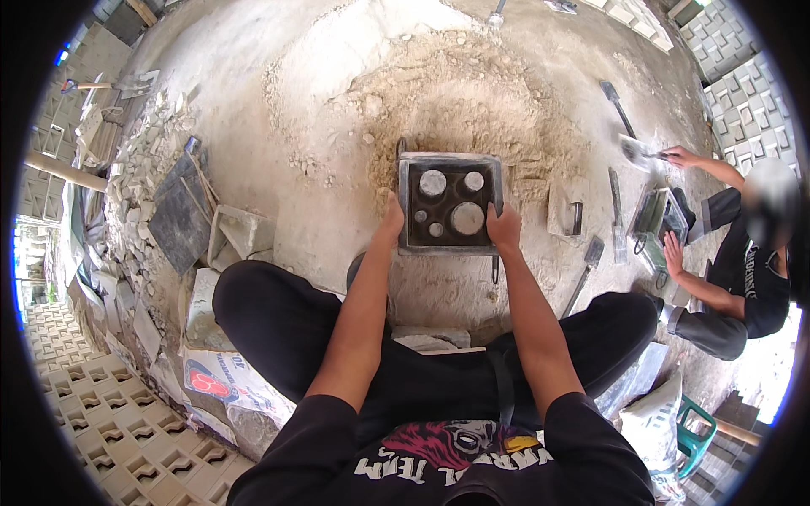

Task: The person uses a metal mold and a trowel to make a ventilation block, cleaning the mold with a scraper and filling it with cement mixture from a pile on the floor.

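Note:
Between my hands is a square dark metal mould (449,250) with a raised rim and several round pale-topped plugs of different sizes inside. My left hand (393,216) grips its left side, and my right hand (504,226) holds the right side with the thumb over the rim. Thin metal handles stick out at the mould's far left and near right corners. Beyond it lies a heap of tan sandy mix (472,101). To the right of the mould sits a pale block with a dark handle (576,218).
At the right a co-worker (751,270) holds a trowel (641,152) beside another metal mould (656,221). Long-handled tools, including a small spatula (593,250), lie between us. Rubble (135,198) and a dark slab (181,207) lie left. White powder (363,42) is heaped at the back.

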Demonstrator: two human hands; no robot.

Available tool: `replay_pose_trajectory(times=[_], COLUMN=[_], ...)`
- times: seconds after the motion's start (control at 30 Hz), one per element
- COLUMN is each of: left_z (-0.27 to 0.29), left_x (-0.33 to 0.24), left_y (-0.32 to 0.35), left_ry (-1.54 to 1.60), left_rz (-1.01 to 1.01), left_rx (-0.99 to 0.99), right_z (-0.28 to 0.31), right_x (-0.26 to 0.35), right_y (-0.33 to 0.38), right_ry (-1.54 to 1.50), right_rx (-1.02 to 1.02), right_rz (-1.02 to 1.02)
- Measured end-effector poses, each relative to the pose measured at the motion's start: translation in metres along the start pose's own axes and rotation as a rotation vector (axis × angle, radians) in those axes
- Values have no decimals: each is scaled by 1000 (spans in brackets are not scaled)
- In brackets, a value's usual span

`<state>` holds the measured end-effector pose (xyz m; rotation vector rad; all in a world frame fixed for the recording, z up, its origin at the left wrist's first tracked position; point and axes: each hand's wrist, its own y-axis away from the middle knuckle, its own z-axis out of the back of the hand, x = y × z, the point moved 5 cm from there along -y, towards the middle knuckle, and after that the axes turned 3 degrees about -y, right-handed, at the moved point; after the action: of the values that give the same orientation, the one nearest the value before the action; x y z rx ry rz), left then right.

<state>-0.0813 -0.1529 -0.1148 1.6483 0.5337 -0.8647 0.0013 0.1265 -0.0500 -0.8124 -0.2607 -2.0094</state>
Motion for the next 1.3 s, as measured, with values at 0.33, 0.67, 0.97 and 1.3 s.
replay_pose_trajectory(times=[0.33,0.67,0.97,1.3], left_z=[34,-8,-11,7], left_x=[70,21,24,43], left_y=[17,31,38,-1], left_ry=[201,-283,-263,-290], left_rz=[588,83,175,156], left_rx=[-94,-406,-448,-423], right_z=[-7,-2,-5,-16], right_x=[-37,-8,-22,-7], right_y=[15,41,39,22], right_ry=[-78,-165,-110,-234], right_rx=[-4,14,38,89], right_rz=[-253,-221,-206,-179])
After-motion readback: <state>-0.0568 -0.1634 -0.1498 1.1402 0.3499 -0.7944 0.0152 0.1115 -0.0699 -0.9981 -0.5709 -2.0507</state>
